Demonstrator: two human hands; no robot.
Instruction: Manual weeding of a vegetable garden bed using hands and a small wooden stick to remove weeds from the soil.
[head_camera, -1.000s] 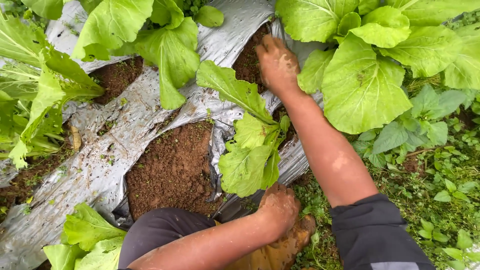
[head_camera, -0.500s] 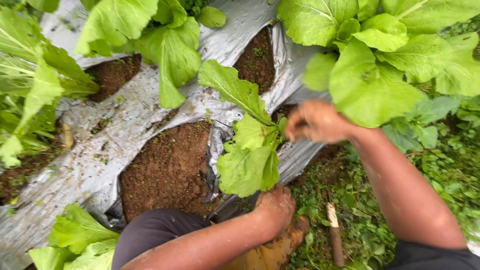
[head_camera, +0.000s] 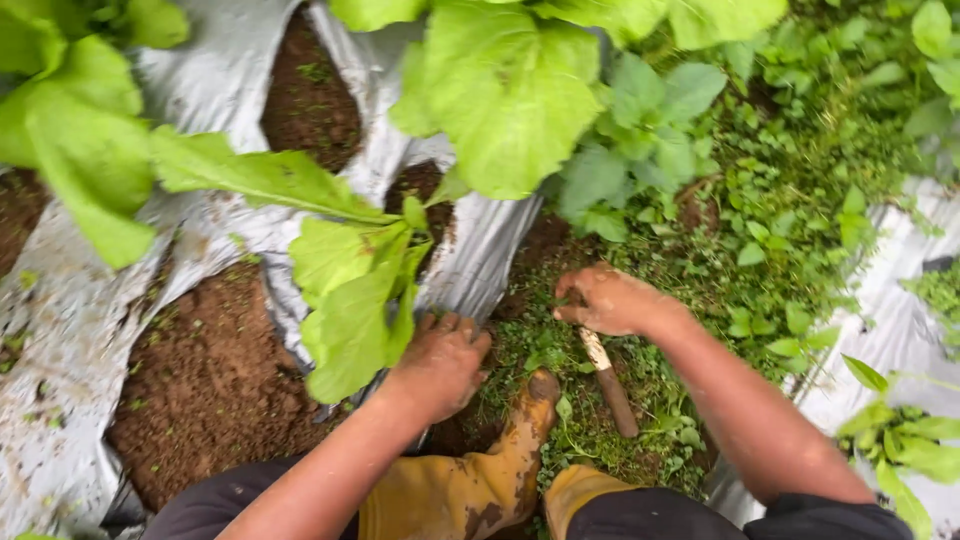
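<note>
A person crouches at the edge of a raised garden bed covered in silver plastic mulch (head_camera: 60, 300), both hands caked with mud. The left hand (head_camera: 440, 362) rests with fingers curled, palm down, on the mulch's torn edge at the base of a young leafy green plant (head_camera: 350, 285); it grips nothing that can be made out. The right hand (head_camera: 605, 300) is closed around the top of a wooden-handled tool (head_camera: 610, 385), whose shaft slants down into the weeds (head_camera: 640, 400) of the furrow beside the bed; its working end is hidden under the fingers. Openings in the mulch expose brown soil (head_camera: 210, 380), one large patch near the bed's lower edge and a smaller one (head_camera: 305, 85) toward the top. A larger plant with broad pale-green leaves (head_camera: 510, 95) overhangs the bed's right edge, partly covering the mulch. Two muddy yellow rubber boots (head_camera: 480, 485) stand in the furrow between the arms. A second strip of silver mulch (head_camera: 900, 330) lies at the right, cut off by the frame. Dark trousers (head_camera: 640, 515) show at the bottom edge.
</note>
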